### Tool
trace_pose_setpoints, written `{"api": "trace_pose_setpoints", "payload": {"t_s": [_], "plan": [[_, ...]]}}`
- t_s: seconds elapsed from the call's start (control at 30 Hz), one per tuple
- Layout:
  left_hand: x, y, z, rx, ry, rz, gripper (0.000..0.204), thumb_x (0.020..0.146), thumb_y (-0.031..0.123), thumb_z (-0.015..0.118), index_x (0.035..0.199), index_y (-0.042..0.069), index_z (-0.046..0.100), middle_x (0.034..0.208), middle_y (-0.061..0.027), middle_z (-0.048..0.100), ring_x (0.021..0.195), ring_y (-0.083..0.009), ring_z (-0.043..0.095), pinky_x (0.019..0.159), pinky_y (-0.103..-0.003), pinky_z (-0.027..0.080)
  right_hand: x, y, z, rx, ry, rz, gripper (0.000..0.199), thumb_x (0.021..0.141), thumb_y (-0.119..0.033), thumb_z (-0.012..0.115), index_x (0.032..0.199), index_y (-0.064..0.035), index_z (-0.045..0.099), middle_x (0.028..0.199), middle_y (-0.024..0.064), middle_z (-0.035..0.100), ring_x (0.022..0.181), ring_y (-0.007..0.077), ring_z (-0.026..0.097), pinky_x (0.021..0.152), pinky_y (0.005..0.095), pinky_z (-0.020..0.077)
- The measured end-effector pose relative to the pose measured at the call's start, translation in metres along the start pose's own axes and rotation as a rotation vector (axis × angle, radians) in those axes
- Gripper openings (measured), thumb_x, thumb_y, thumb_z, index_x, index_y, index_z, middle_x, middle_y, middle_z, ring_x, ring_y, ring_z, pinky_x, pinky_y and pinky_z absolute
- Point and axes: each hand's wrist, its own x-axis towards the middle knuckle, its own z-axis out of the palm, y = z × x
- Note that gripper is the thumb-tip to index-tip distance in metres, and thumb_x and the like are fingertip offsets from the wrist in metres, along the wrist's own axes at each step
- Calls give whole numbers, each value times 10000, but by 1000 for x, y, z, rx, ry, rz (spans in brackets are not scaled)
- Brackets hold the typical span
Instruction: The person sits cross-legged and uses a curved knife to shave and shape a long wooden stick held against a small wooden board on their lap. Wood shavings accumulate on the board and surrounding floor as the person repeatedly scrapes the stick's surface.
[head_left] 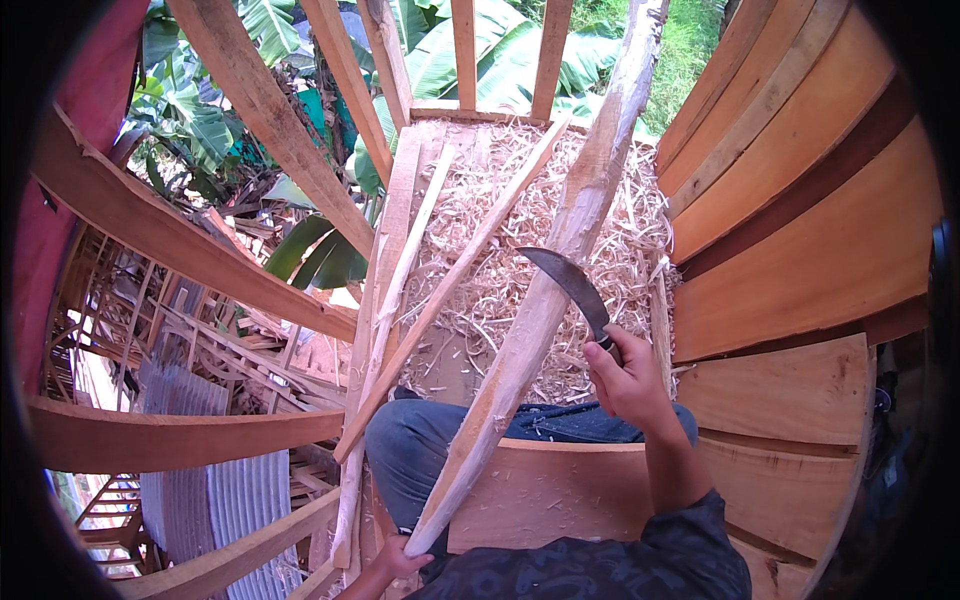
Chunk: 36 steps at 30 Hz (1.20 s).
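A long pale wooden pole (545, 300), its bark stripped, runs from my lap up to the top of the view. My left hand (398, 560) grips its lower end near my knee. My right hand (628, 382) holds a curved, dark-bladed knife (572, 286) by its handle. The blade lies across the pole's middle, edge against the wood. My legs in blue trousers (420, 450) sit under the pole.
Wood shavings (620, 270) cover the platform ahead. Thin wooden slats (440, 290) lie to the left of the pole. Curved plank walls (800, 220) rise on the right, open beams (180, 250) on the left, with banana leaves beyond. Corrugated sheets (230, 500) lie below left.
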Motion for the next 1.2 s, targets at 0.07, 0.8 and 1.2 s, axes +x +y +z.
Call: {"api": "trace_pose_setpoints", "payload": {"t_s": [0.07,0.8,1.2], "plan": [[0,0,1,-8,8,2,291,676,243,767,638,10,595,536,-64,582,497,-148,587,501,-289,454,5,9,-1,-139,145,-123,167,918,-180,553,881,-20,523,530,-68,402,450,1,367,396,190,270],[-1,-4,1,-14,4,18,278,681,224,741,589,39,556,533,-39,574,486,-126,569,478,-271,437,-2,-11,-14,186,-158,199,187,946,-196,487,910,-13,496,477,-39,409,329,41,374,304,206,284],[0,-4,1,11,4,26,266,667,217,740,584,53,547,527,-34,558,482,-132,558,484,-289,436,-3,-10,-17,174,-176,227,206,947,-201,483,899,-1,493,474,-36,416,323,45,378,299,209,280]]}}
